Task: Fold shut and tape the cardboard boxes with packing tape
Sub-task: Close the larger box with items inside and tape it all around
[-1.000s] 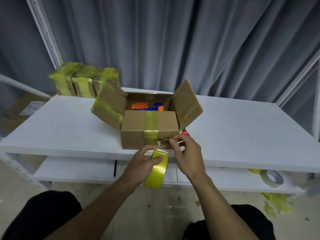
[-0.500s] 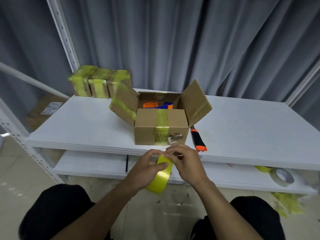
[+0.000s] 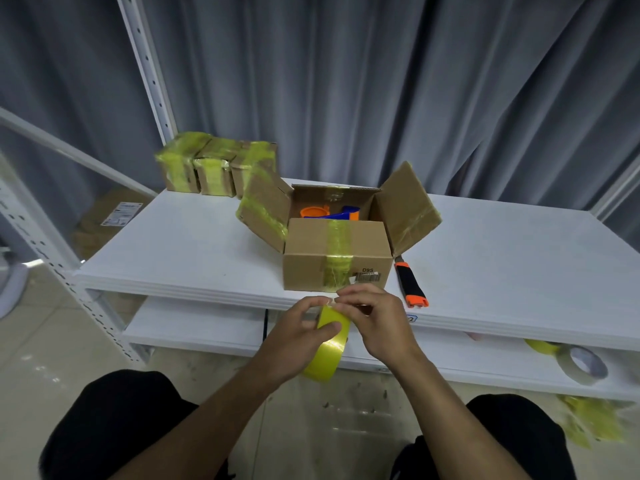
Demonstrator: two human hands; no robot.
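Head view showed the cardboard box (image 3: 332,258) near the front edge of the white shelf top (image 3: 502,258), with "D9S" printed on its front face above a barcode label (image 3: 367,277) whose smaller print could not be read. A strip of yellow tape ran down the near flap and front. The side flaps and far flap stood open, with orange and blue items (image 3: 313,212) visible inside.

The left hand (image 3: 298,336) gripped the yellow tape roll (image 3: 327,348) just below the shelf edge, thumb laid across its outer face. The right hand (image 3: 374,317), fingers curled, pinched at the top of the roll, touching the left fingertips.

An orange and black utility knife (image 3: 410,285) lay just right of the box. Three taped boxes (image 3: 214,164) sat at the back left corner, and a pale tape roll (image 3: 581,365) lay on the lower shelf.

One second before, both hands had been up against the box front and hid most of the knife. They had since dropped below the shelf edge, and the box flaps had stayed open.
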